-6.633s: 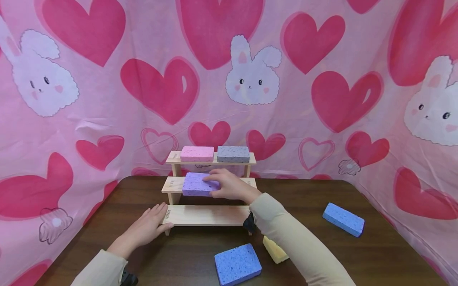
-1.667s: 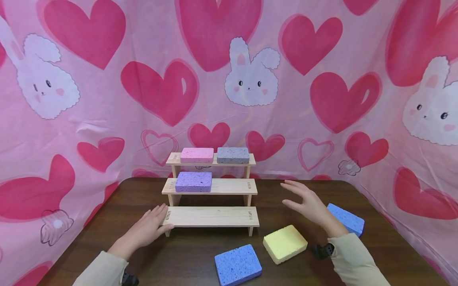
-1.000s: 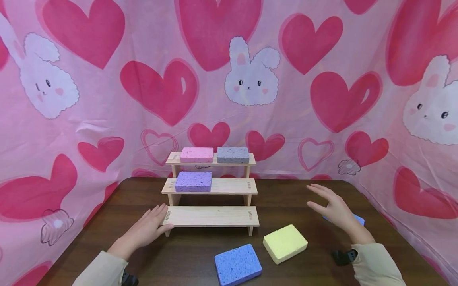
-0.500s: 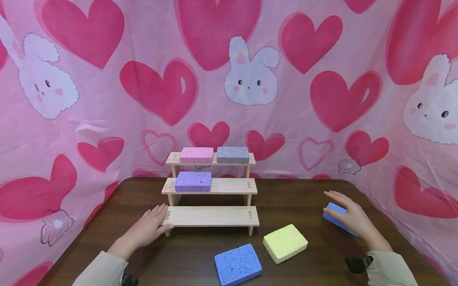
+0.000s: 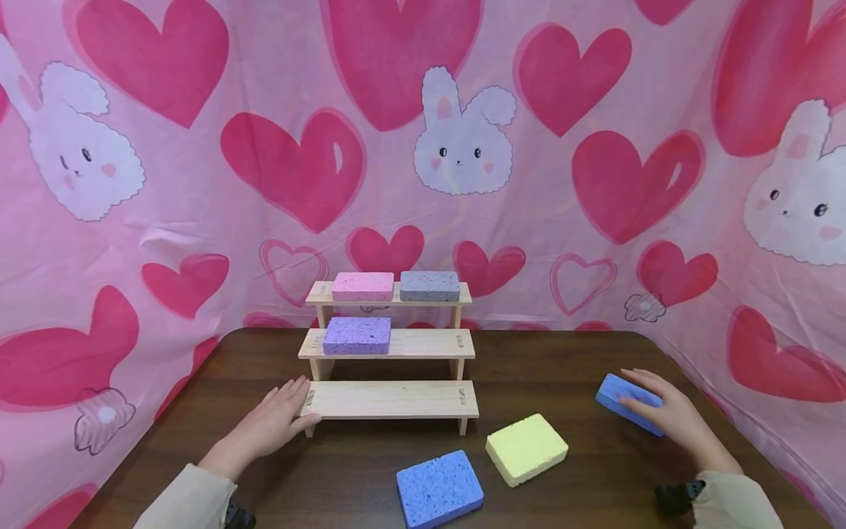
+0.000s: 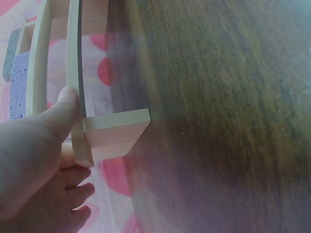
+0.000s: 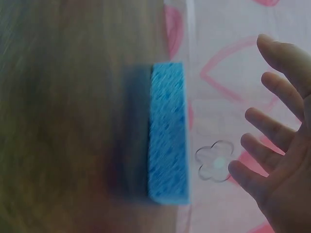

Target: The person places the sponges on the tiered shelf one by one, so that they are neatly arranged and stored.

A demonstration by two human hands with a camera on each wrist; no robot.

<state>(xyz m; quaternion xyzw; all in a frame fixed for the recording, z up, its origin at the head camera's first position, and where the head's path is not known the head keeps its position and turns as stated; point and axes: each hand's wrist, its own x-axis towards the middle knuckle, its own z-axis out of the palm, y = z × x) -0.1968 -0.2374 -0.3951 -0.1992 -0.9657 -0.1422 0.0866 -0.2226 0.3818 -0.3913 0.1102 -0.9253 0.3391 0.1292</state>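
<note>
My left hand [image 5: 269,420] rests against the left end of the lowest step of a three-tier wooden display stand [image 5: 390,399]. In the left wrist view its thumb [image 6: 68,99] touches the plank's front edge, and the other fingers extend past the plank's end. My right hand [image 5: 674,415] hovers, fingers spread, over a blue sponge [image 5: 617,393] at the right of the table. The right wrist view shows that blue sponge [image 7: 168,133] lying on the table, apart from the fingers. In the head view the hand covers the sponge's right part.
A pink sponge [image 5: 363,286] and a grey sponge [image 5: 429,286] sit on the top step. A purple sponge [image 5: 357,336] lies on the middle step's left. Another blue sponge [image 5: 439,488] and a yellow sponge [image 5: 526,450] lie on the table in front.
My right hand has let go of the purple sponge, which lies on the middle step, and has moved right and down to above the right-hand blue sponge. The left hand has stayed in place.
</note>
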